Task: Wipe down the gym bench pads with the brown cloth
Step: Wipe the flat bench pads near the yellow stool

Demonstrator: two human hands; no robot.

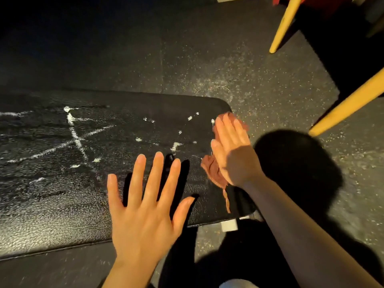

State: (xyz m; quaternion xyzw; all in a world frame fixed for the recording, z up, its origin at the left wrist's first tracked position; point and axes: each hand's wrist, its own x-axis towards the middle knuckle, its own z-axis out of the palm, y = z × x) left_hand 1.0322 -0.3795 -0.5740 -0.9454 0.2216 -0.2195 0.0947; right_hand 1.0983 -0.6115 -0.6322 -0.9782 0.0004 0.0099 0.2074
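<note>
Fingers of the left hand [143,206] are spread straight over the black bench pad [62,183] at lower centre. The right hand [230,150] presses the brown cloth [212,169] flat, fingers together, at the pad's right end, beside white smears [76,138].

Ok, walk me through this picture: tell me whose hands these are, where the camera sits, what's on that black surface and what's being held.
There is no machine here: a person works with bare hands, and the single camera sits on their head, looking forward and down. The black surface is a padded gym bench pad, marked with white chalky lines and specks. The left hand is spread open over the pad, holding nothing. The right hand presses a brown cloth flat against the pad's rounded end with straight fingers. Around it lie a dark speckled floor and two yellow bars, likely equipment legs.
</note>
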